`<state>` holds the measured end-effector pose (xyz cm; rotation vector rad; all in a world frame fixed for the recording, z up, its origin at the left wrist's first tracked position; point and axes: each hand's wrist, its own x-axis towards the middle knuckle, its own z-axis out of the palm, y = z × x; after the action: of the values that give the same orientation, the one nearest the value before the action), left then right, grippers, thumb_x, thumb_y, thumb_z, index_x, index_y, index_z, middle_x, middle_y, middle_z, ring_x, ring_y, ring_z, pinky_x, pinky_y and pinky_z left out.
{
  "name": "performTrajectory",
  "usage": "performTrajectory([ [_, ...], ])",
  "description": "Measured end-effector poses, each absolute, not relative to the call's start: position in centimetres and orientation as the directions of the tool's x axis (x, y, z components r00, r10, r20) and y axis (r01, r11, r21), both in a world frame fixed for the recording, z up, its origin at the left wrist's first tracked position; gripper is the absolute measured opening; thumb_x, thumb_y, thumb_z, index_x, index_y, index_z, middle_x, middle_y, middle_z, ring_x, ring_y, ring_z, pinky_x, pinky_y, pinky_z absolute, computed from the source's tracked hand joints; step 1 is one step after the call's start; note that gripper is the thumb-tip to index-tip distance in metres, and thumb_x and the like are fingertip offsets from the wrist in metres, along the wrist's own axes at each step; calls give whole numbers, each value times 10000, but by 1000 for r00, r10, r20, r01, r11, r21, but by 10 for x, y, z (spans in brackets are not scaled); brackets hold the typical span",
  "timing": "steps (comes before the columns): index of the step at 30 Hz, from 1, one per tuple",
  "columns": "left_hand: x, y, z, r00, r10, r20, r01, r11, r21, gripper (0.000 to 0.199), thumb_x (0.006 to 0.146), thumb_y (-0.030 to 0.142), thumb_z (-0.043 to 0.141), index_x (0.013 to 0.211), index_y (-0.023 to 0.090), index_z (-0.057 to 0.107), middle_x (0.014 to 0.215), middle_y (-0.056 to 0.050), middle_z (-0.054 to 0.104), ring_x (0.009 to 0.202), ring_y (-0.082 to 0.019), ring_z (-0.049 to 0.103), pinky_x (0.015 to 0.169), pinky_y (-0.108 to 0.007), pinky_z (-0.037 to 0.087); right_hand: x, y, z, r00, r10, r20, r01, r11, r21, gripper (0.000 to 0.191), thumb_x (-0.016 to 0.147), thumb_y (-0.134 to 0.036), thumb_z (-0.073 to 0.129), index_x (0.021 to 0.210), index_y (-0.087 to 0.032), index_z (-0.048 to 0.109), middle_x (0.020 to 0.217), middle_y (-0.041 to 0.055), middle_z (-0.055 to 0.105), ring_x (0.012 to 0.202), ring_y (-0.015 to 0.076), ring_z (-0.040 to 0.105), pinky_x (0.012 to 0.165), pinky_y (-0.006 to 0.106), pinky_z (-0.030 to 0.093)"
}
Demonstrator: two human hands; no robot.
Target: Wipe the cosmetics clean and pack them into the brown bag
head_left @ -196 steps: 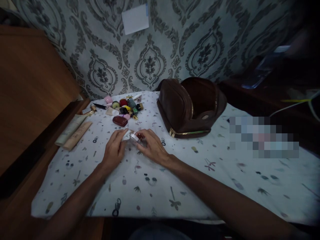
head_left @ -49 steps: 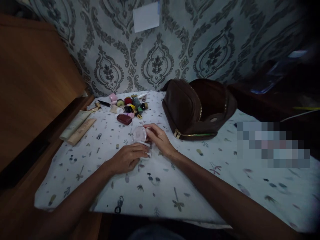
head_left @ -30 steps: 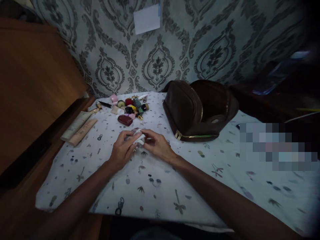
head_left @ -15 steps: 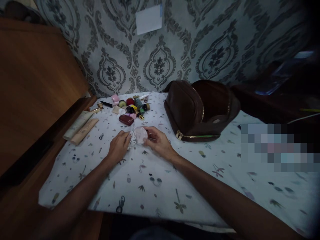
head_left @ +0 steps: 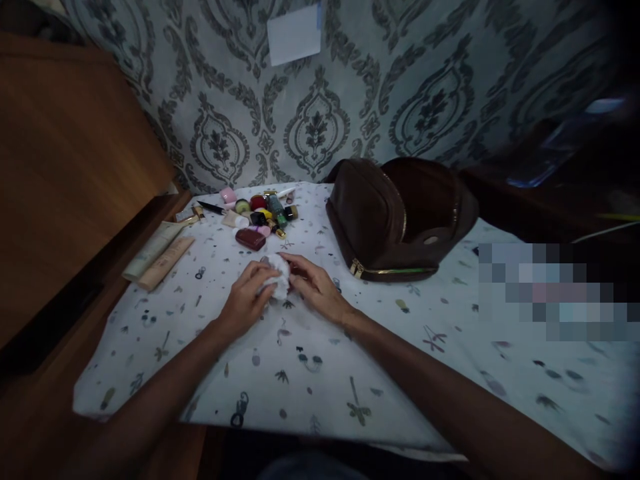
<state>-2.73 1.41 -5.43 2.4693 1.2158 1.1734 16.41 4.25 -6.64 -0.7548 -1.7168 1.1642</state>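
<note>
Crumpled white tissue (head_left: 280, 279) is pressed by my left hand (head_left: 249, 293) against a small round pale container, which the tissue now mostly covers. My right hand (head_left: 317, 288) grips the container by its right edge, fingers curled round it. Both hands meet low over the patterned white cloth (head_left: 310, 393). Just beyond them lies a dark red case (head_left: 251, 239), at the front of a pile of small cosmetics with a green bottle (head_left: 277, 209) and a pink jar (head_left: 228, 195).
A brown leather bag (head_left: 365, 213) stands unzipped to the right. Two tubes lie at the left, one greenish (head_left: 153, 251) and one beige (head_left: 167, 263). A wooden panel (head_left: 75, 153) rises at the left edge, and patterned wallpaper (head_left: 320, 127) is behind.
My left hand has moved right with the tissue, over the face of the round container, which was in plain view before. My right hand stays at its edge.
</note>
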Motion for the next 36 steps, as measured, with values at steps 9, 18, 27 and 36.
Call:
performTrajectory([
  [9, -32, 15, -52, 468, 737, 487, 631, -665, 400, 204, 869, 115, 490, 1004, 202, 615, 975, -53, 566, 919, -183, 596, 801, -289, 502, 158, 48, -74, -333, 890, 311, -56, 310, -949, 379, 856, -384, 621, 1188, -215, 555, 993, 51, 653, 893, 187, 632, 750, 308, 544],
  [18, -49, 30, -48, 78, 861, 503, 712, -402, 576, 146, 849, 185, 528, 954, 185, 629, 934, -39, 622, 855, -196, 593, 675, -288, 466, 158, 50, -76, -326, 902, 283, -17, 294, -956, 450, 786, -287, 651, 1222, -198, 586, 1105, 72, 661, 973, 200, 626, 837, 341, 536],
  [27, -51, 36, -58, 247, 819, 518, 581, -553, 597, 376, 868, 97, 422, 1131, 183, 677, 1046, -67, 628, 1012, -189, 601, 878, -314, 478, 157, 44, -73, -390, 843, 369, 61, 424, -904, 422, 781, -211, 623, 1204, -214, 620, 973, 29, 656, 881, 175, 599, 809, 319, 510],
  [36, -47, 35, -60, 260, 885, 386, 582, -463, 669, 371, 841, 142, 450, 1154, 133, 650, 1031, -87, 638, 988, -220, 591, 893, -334, 457, 156, 49, -79, -322, 929, 184, -268, 97, -959, 530, 784, -398, 718, 1260, -236, 549, 970, 31, 651, 868, 189, 645, 723, 325, 577],
])
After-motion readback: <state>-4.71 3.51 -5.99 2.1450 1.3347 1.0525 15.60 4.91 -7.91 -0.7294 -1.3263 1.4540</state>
